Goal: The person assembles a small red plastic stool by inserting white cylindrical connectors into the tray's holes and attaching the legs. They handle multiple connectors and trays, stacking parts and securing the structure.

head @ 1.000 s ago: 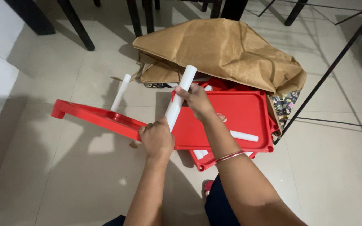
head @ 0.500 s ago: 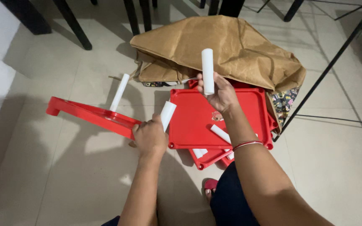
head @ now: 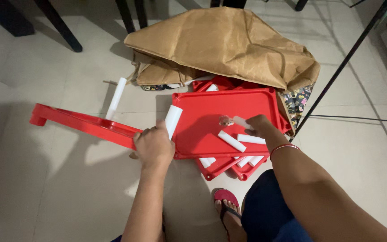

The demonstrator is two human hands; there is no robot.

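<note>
Head view: the left hand [head: 154, 145] is closed around a short white tube [head: 173, 121] that sticks up toward 1 o'clock, and it sits at the end of a long red frame piece [head: 83, 123] running off to 9 o'clock. The right hand [head: 259, 126] pinches the end of another white tube [head: 241, 122] over the red tray [head: 225, 118], where two loose white tubes [head: 232, 140] lie at 6 o'clock of it. A crumpled brown paper bag [head: 229, 42] lies at 12 o'clock of the tray

Left hand [head: 154, 145] holds white tube [head: 173, 121]; right hand [head: 260, 125] touches red tray [head: 211, 112]
</note>
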